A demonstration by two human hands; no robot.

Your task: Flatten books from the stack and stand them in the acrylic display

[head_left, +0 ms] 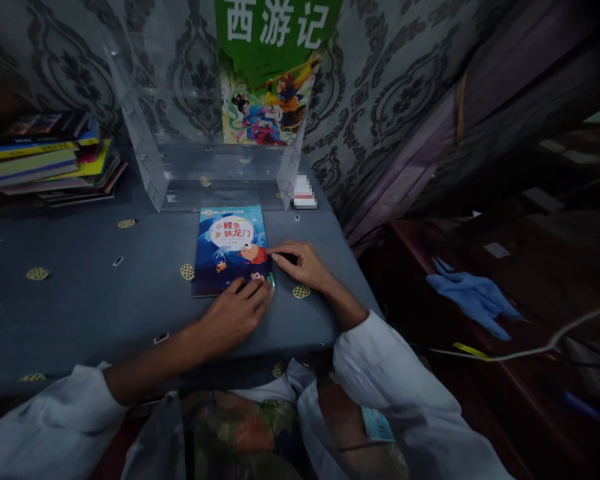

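Note:
A thin blue children's picture book (pixel 225 257) with cartoon fish and red Chinese lettering lies closed, front cover up, on the cloth-covered table. My left hand (pixel 243 307) rests across its lower right corner, fingers laid out over the cover and bottom edge. At the right edge, my right hand (pixel 305 267) has its index fingertip and thumb close together, touching the book's side. Fingers of the right hand behind the index are partly hidden.
A clear acrylic stand (pixel 220 193) holds a green book (pixel 270 80) behind the blue one. Several books are piled in a stack (pixel 45 160) at the left. Right of the table are a blue cloth (pixel 473 300) and a white cable (pixel 545 347). Patterned wallpaper (pixel 380 87) rises behind.

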